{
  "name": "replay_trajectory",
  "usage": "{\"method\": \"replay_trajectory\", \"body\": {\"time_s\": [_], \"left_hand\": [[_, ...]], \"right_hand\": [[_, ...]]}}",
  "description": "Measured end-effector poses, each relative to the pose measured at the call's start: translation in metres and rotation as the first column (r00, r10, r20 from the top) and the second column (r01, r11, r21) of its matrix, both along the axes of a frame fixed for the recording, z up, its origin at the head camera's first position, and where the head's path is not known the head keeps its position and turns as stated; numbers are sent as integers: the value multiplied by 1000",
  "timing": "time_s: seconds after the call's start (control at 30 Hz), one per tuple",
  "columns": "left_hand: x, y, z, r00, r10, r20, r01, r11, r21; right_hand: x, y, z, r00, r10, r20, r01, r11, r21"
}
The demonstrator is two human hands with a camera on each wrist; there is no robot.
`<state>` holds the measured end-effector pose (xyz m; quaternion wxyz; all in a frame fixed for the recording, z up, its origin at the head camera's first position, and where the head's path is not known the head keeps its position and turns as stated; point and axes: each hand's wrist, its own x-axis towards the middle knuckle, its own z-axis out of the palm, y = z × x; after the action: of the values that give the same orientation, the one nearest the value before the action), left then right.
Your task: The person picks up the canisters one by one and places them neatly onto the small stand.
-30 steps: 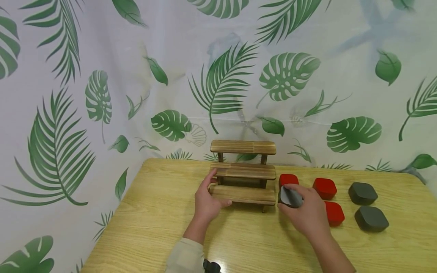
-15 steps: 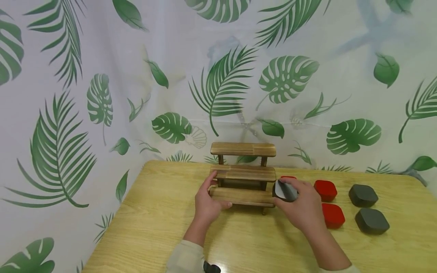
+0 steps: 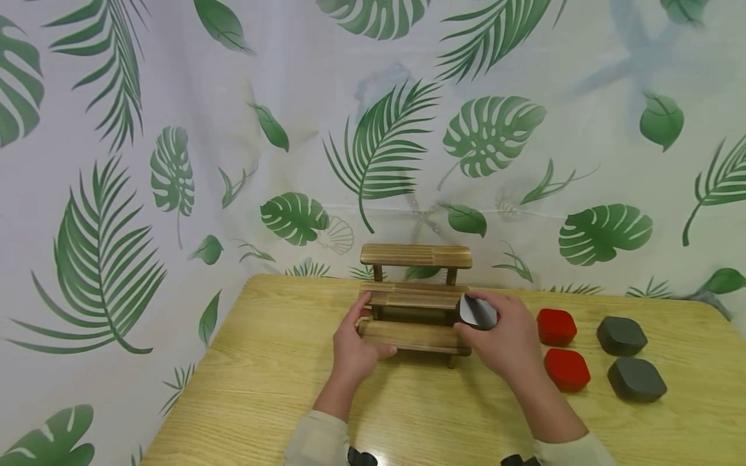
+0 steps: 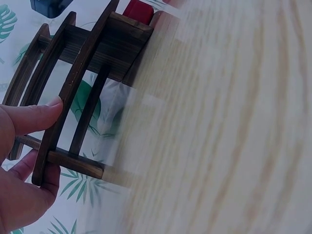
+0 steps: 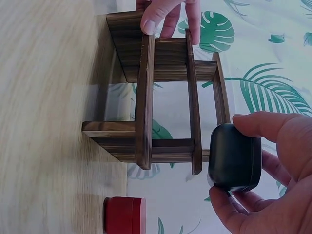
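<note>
A three-tier wooden display stand (image 3: 410,333) stands at the back of the table. My left hand (image 3: 357,343) grips its left end, and the left wrist view shows the thumb (image 4: 46,109) on the lowest tier with fingers beneath. My right hand (image 3: 513,336) pinches a small dark grey rounded-square box (image 3: 476,312) with a pale, shiny top. In the head view that box overlaps the right end of the middle tier. The right wrist view has the box (image 5: 235,157) held between thumb and fingers, beside the right ends of the tiers. None of the three tiers bears anything.
Right of the stand lie two red rounded-square boxes (image 3: 556,326) and two dark grey ones (image 3: 636,379) on the wood-grain table (image 3: 256,382). Another red box (image 5: 126,215), hidden in the head view, sits near the stand's right end. A leaf-print cloth (image 3: 513,58) hangs behind.
My right hand has carried the dark grey box left and slightly up, from beside the stand to the right end of the middle tier. The left hand keeps its grip on the stand.
</note>
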<state>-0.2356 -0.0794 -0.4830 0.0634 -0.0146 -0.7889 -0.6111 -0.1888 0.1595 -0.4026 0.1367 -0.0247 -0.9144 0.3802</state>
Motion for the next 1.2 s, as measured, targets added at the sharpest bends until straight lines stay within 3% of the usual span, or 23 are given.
{"method": "replay_trajectory", "body": {"time_s": [0.33,0.63,0.9,1.2], "left_hand": [[-1,-1,1,1000,0,1,0,1000,17],[-1,-2,0,1000,-14,-7,14,1000,24],[5,-4,-6,1000,-6,29,5,1000,14],[-3,-4,-2,999,-12,-51,12,1000,15]], "right_hand": [[-13,-9,4,998,21,-67,-22,1000,-10],[-23,-22,16,995,51,-84,-51,999,5],[-28,-35,15,995,74,-68,-75,997,-13],[-48,-43,22,986,111,-126,-112,994,2]]}}
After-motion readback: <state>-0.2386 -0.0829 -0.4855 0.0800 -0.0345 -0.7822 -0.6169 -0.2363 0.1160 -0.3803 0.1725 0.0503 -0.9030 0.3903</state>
